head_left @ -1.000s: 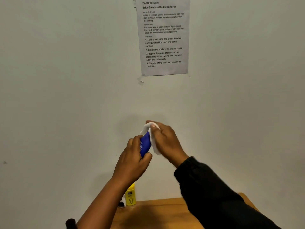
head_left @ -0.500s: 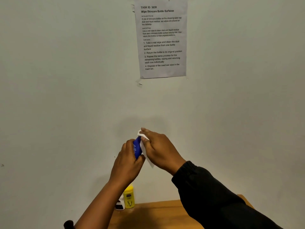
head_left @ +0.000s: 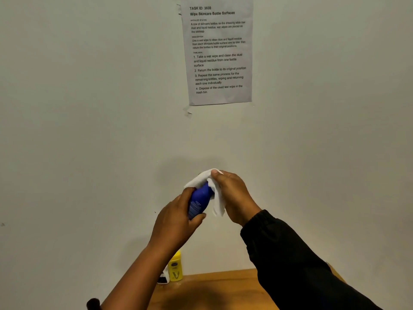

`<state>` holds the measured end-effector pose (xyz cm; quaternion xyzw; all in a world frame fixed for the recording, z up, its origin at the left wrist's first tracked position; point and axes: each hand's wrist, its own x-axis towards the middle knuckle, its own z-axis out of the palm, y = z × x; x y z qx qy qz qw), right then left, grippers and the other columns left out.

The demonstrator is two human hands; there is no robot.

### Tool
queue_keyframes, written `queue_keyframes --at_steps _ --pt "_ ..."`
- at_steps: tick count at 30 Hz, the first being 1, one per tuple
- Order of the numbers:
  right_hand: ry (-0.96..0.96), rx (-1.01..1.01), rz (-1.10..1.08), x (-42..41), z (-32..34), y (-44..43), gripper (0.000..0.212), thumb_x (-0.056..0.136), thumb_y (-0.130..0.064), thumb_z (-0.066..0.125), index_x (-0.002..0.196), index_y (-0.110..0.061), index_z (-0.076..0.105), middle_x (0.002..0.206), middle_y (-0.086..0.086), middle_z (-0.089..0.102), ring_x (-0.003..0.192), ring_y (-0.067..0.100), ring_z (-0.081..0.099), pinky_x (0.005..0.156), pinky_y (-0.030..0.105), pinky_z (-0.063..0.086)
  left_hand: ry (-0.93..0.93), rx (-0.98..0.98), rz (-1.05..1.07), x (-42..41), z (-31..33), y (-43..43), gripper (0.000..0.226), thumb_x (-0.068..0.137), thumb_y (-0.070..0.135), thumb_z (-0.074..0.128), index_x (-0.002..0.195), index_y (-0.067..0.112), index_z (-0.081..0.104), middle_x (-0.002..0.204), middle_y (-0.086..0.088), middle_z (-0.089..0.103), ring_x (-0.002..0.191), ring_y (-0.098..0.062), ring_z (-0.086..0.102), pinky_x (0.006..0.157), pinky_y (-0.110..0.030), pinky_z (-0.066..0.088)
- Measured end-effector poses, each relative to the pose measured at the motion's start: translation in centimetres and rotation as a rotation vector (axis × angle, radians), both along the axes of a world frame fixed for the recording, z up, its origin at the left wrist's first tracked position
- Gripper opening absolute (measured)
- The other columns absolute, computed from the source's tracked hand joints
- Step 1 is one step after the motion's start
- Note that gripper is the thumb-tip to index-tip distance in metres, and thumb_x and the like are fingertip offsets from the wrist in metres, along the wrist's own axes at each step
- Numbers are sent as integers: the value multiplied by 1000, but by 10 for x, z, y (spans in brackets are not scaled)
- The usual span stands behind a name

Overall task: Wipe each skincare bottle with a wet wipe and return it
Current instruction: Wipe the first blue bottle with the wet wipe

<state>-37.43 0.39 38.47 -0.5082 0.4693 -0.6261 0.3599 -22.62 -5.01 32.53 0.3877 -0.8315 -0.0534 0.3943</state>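
Blue bottle [head_left: 199,201] up in the air, well above the table [head_left: 212,289], gripped low by the left hand [head_left: 176,220] to keep it steady. White wipe [head_left: 202,177] draped over its top, pinched in the right hand [head_left: 234,198] for rubbing. Yellow bottle [head_left: 175,267] down on the table by the wall, maybe next.

Grips: 2, i.e. left grip [head_left: 176,218] and right grip [head_left: 234,198]. Skincare bottles in view: 2 total, namely 1 blue bottle [head_left: 197,202] and 1 yellow bottle [head_left: 175,268]. Also 1 wet wipe [head_left: 218,202], white. Just beside the yellow one, 1 small white-and-black item [head_left: 163,279], partly hidden, kind not clear. On the wall, 1 printed task sheet [head_left: 219,52] w/ 4 numbered steps; below it, 1 tape scrap [head_left: 187,113]. At bottom, 1 wooden worktop [head_left: 212,291]. Lastly 1 black sleeve [head_left: 290,265], right arm only.
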Motion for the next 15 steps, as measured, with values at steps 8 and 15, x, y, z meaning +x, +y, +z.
queue_keyframes --at_steps 8,15 --pt "76 -8 -158 -11 -8 -11 37 91 -24 40 89 -13 76 94 4 75 93 24 68 86 41 57 -73 -203 134 8 4 -5 58 80 43 75 132 38 50 91 0 71 80 -20 63 75 -32 53" --pt "600 -135 -252 1 -10 -2 35 98 -17 39 96 -19 73 102 -2 71 95 13 63 84 23 50 -123 -298 173 3 6 -8 52 86 39 67 133 39 46 95 6 70 85 -19 61 78 -36 50"
